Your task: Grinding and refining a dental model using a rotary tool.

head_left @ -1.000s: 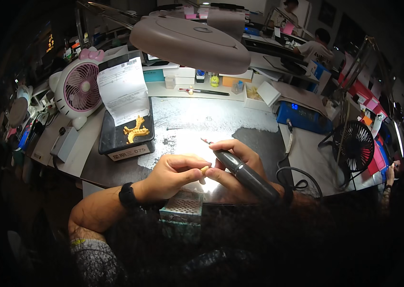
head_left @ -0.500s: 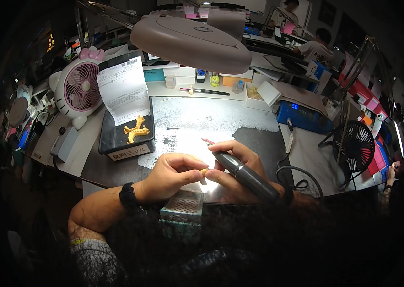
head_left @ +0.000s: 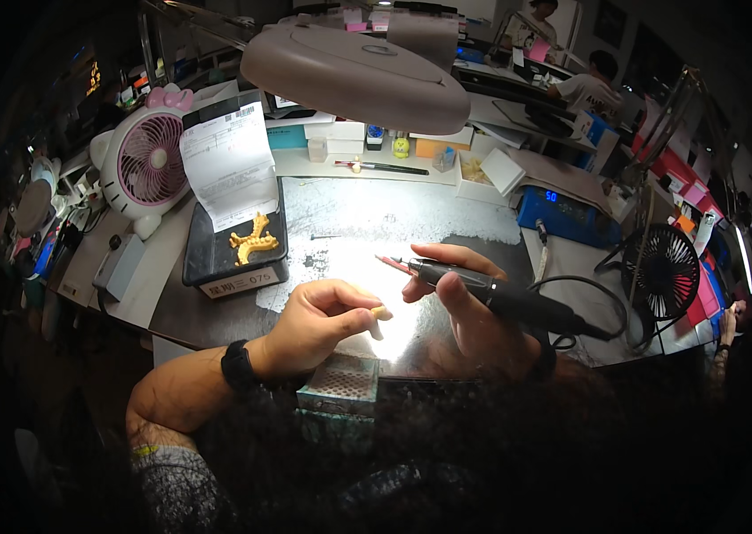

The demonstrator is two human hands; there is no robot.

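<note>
A pink fan (head_left: 146, 165) stood at the left. Beside it a black tray (head_left: 216, 258) held yellow castings (head_left: 253, 240) and a propped paper slip (head_left: 229, 163). The left hand (head_left: 313, 322) pinched a small yellow piece (head_left: 379, 311) between thumb and fingertips above the lit bench (head_left: 349, 214). The right hand (head_left: 465, 307) had its fingers wrapped round a black handpiece (head_left: 505, 301), tip near the piece. A white box (head_left: 493, 173) of small bits sat behind, a blue unit (head_left: 567, 214) further right.

A white printed paper slip (head_left: 228, 165) stands propped on my black tray, whose front bears a white label (head_left: 235, 285). A blue box's small lit display (head_left: 551, 196) glows to my right.
</note>
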